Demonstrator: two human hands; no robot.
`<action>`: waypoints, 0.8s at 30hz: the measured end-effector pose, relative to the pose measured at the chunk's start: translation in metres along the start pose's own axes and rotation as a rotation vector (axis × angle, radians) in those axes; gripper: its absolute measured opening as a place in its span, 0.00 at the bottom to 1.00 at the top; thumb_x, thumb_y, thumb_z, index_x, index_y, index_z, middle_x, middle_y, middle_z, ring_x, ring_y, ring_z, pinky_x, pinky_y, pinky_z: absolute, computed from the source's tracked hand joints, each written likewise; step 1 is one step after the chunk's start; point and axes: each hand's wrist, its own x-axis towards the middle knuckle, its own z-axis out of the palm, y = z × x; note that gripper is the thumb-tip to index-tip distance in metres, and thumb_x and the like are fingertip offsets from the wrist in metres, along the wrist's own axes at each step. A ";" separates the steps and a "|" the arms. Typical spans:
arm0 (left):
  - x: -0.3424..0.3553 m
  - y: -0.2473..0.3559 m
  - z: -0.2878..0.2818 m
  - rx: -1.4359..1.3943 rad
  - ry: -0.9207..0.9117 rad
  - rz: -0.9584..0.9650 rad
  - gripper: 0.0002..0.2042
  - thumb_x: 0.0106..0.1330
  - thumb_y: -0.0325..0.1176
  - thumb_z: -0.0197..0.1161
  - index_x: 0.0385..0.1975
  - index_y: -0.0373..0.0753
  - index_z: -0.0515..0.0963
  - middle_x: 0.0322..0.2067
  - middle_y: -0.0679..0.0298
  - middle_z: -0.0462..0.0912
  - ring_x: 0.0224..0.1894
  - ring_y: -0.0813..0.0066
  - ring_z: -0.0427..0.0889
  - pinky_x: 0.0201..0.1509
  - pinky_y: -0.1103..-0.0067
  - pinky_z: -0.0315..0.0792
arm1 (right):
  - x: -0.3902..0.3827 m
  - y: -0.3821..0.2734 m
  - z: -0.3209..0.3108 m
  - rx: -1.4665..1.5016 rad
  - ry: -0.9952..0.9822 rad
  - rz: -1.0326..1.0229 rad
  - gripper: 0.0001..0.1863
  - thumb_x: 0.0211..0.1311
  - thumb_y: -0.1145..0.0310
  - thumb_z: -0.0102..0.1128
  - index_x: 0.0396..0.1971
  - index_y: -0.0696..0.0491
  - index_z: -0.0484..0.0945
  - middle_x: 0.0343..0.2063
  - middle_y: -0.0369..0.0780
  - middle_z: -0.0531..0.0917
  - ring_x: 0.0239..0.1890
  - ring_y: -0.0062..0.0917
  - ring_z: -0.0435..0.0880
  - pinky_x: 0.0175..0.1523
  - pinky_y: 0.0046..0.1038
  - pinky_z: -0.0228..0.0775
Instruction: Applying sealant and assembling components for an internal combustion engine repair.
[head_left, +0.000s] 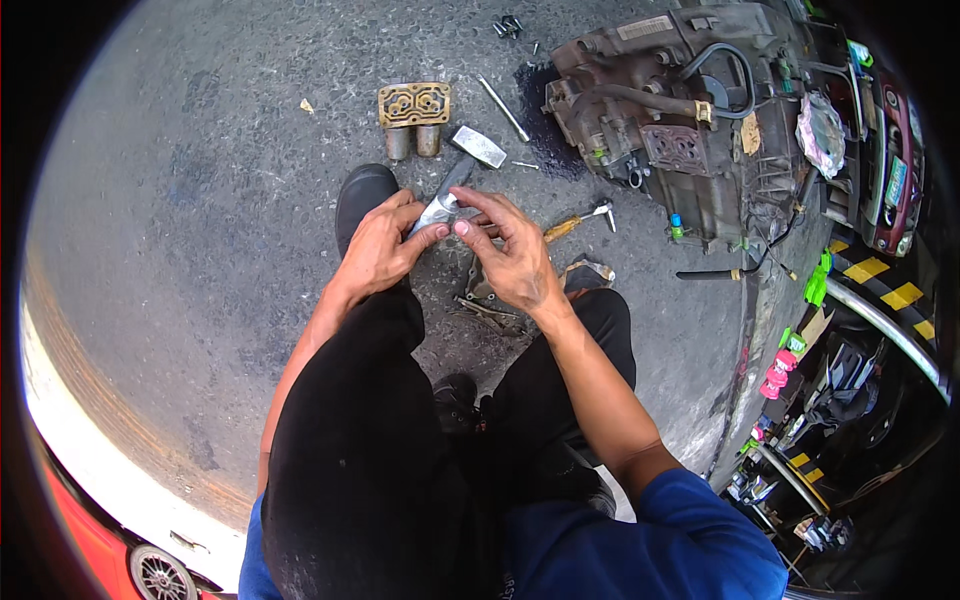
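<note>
A small silver tube-like object [434,215] is held between my hands, over my bent legs. My left hand [383,245] is closed on its lower left part, while my right hand [505,255] has its fingers curled at its upper right end. Just beyond them lies a hammer with a pale square head [479,147], its dark handle partly hidden by my fingers. A brassy gasketed valve plate with two cylinders [414,103] rests behind. To the right is a yellow-handled tool [563,228]; metal parts [485,310] lie below my hands, partly covered.
A large grimy transmission housing [675,160] with hoses occupies the upper right. A thin rod [503,107] and small bolts [508,27] lie on the pavement [200,200]. Car parts and striped edging [868,270] line the right; a red car [100,540] stands at lower left.
</note>
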 end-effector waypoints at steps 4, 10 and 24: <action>0.001 -0.007 0.003 0.032 -0.013 -0.032 0.18 0.71 0.45 0.68 0.41 0.32 0.85 0.31 0.55 0.73 0.33 0.56 0.77 0.38 0.65 0.69 | -0.007 0.002 -0.005 -0.131 -0.012 -0.143 0.18 0.74 0.68 0.63 0.59 0.55 0.83 0.54 0.42 0.84 0.49 0.25 0.85 0.54 0.28 0.77; -0.004 0.000 -0.014 -0.048 0.116 -0.026 0.21 0.73 0.47 0.67 0.42 0.29 0.84 0.29 0.61 0.71 0.32 0.71 0.72 0.37 0.71 0.66 | -0.043 -0.001 -0.027 0.157 0.014 0.041 0.21 0.75 0.67 0.62 0.64 0.52 0.79 0.55 0.40 0.84 0.47 0.21 0.83 0.53 0.26 0.76; -0.090 0.364 -0.164 0.579 0.332 0.296 0.26 0.71 0.58 0.64 0.43 0.37 0.88 0.28 0.64 0.84 0.29 0.77 0.78 0.36 0.76 0.70 | -0.136 -0.001 -0.120 0.598 0.391 -0.014 0.28 0.78 0.69 0.56 0.74 0.51 0.66 0.52 0.47 0.86 0.41 0.25 0.88 0.45 0.27 0.80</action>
